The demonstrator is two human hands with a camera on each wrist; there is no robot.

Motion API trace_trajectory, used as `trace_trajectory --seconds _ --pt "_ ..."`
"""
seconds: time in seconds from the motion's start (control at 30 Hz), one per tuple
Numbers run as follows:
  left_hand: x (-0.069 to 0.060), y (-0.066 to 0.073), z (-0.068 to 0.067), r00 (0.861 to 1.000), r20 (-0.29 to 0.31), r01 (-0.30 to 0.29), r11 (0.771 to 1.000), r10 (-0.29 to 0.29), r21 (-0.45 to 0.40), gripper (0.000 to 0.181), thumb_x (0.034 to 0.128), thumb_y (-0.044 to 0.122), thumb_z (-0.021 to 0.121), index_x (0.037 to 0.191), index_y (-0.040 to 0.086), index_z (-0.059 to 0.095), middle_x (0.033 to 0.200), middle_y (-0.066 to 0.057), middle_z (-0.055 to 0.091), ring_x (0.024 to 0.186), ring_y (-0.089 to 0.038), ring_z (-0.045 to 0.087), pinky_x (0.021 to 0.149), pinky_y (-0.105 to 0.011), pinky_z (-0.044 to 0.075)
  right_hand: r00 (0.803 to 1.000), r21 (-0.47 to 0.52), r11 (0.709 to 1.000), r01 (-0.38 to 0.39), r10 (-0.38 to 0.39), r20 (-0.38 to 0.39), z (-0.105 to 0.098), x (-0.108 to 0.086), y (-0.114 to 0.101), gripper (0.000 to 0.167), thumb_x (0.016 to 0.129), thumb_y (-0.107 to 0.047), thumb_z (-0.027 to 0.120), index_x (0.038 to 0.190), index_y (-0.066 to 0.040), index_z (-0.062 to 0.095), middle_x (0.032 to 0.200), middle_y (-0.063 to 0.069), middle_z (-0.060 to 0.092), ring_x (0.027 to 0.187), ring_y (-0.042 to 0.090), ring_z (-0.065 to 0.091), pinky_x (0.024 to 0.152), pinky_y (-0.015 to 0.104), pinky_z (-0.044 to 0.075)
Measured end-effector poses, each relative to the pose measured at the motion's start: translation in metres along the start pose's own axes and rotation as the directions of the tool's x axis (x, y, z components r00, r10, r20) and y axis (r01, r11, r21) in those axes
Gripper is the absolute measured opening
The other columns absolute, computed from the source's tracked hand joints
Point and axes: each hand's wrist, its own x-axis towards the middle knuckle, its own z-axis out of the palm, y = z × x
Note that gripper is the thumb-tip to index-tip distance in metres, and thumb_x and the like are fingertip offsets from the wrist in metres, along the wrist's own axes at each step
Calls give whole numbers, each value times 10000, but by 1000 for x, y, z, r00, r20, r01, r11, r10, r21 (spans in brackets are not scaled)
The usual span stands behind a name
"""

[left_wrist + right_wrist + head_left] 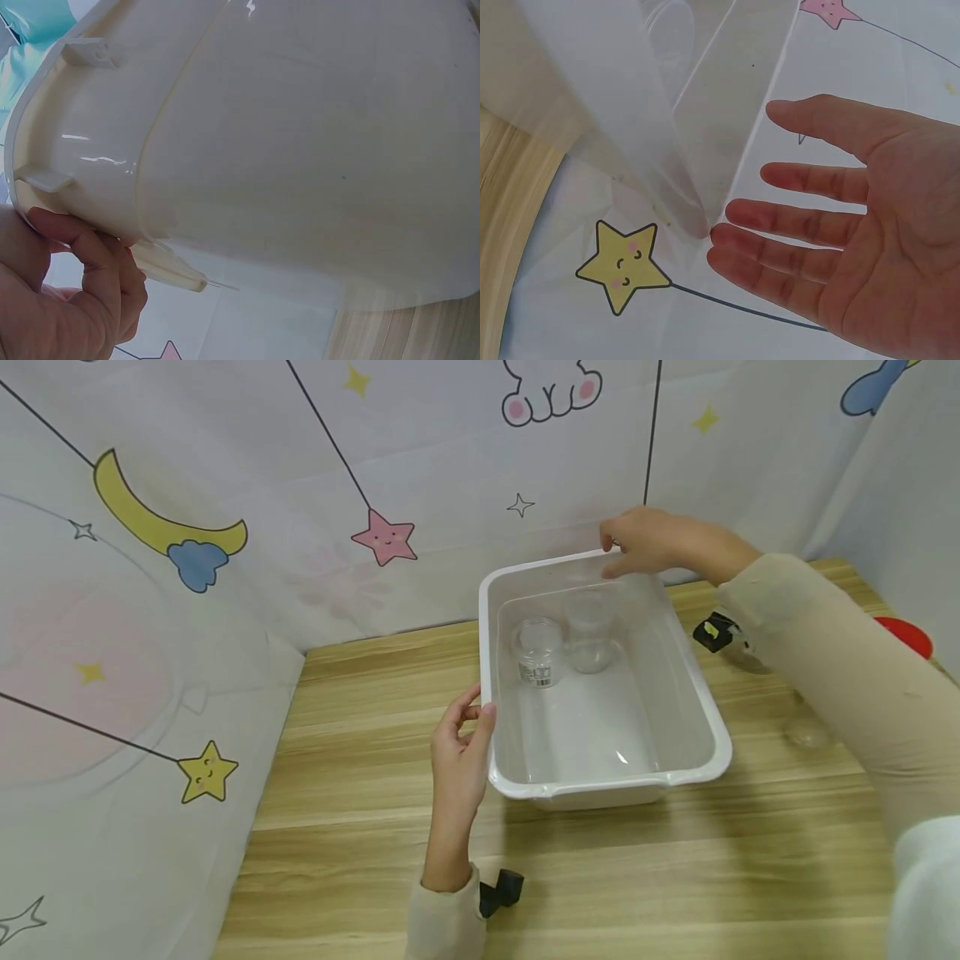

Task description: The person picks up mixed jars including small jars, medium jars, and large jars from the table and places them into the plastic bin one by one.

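A white plastic tub (716,760) holds two clear jars at its far left. One jar (538,643) carries a barcode label; the other jar (591,652) is beside it. My left hand (459,764) grips the tub's left rim, thumb on top and fingers curled beneath. The left wrist view shows that hand (71,292) at the rim and the tub's outer underside (300,150). At the far right corner is my right hand (648,541). In the right wrist view its fingers (780,217) are spread nearly straight, fingertips at the tub's corner.
A wooden table (360,810) lies under the tub, with a printed curtain (420,460) behind and at the left. To the right, partly behind the right sleeve, are a red round object (909,637) and a clear, hard-to-see container (808,731).
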Motion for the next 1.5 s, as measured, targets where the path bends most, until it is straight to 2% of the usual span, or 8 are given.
trace_trajectory --seconds 0.07,0.23,0.57,0.8,1.07,1.27,1.5 --pt "0 -1 0 1000 -1 -1 1000 1 0 371 1002 170 620 1327 -6 598 986 -143 594 650 -234 649 623 -307 576 1000 0 1000 3 -3 -6 0 -2 2 378 960 -184 639 1162 118 533 1071 291 587 976 409 559 819 528 479" --pt "0 -1 0 1000 1 2 1000 -2 0 373 1001 173 621 1330 -3 597 989 -144 596 659 -288 653 616 -289 570 1000 2 1000 -12 12 -13 -2 -7 9 381 957 -168 637 1177 124 528 1077 302 591 992 419 561 833 538 478" --pt "0 -1 0 1000 1 3 1000 -3 11 375 1004 180 619 1333 2 597 989 -149 599 648 -214 639 623 -297 574 999 -7 999 -45 45 -18 -2 -17 28 363 957 -132 609 1193 127 517 1033 267 582 953 394 546 795 519 484" --pt "0 0 0 1000 1 5 1000 -5 22 370 1005 178 616 1335 11 598 985 -148 602 644 -196 636 617 -276 567 998 2 998 -65 65 -25 0 -23 37 396 941 -140 629 1197 142 520 1133 329 574 1031 446 544 872 565 470" --pt "0 -1 -1 1000 11 4 1000 -4 11 372 1010 185 606 1339 12 593 990 -151 599 693 -315 668 620 -287 574 995 4 995 -99 99 5 3 -30 50 442 957 -189 632 1213 148 508 1196 353 549 1061 469 537 870 579 477" --pt "-1 -2 0 1000 8 1 1000 -1 16 367 1010 184 607 1334 13 598 990 -150 603 675 -254 661 620 -287 574 992 0 992 -123 123 16 4 -36 58 436 955 -191 634 1195 151 508 1113 343 557 999 451 538 811 562 480" --pt "-1 -1 0 1000 4 5 1000 -5 25 369 1010 194 606 1337 23 600 994 -146 604 672 -245 659 622 -294 574 990 -20 990 -139 140 32 5 -41 67 436 945 -189 640 1177 153 499 1136 370 548 1027 480 535 845 589 466"
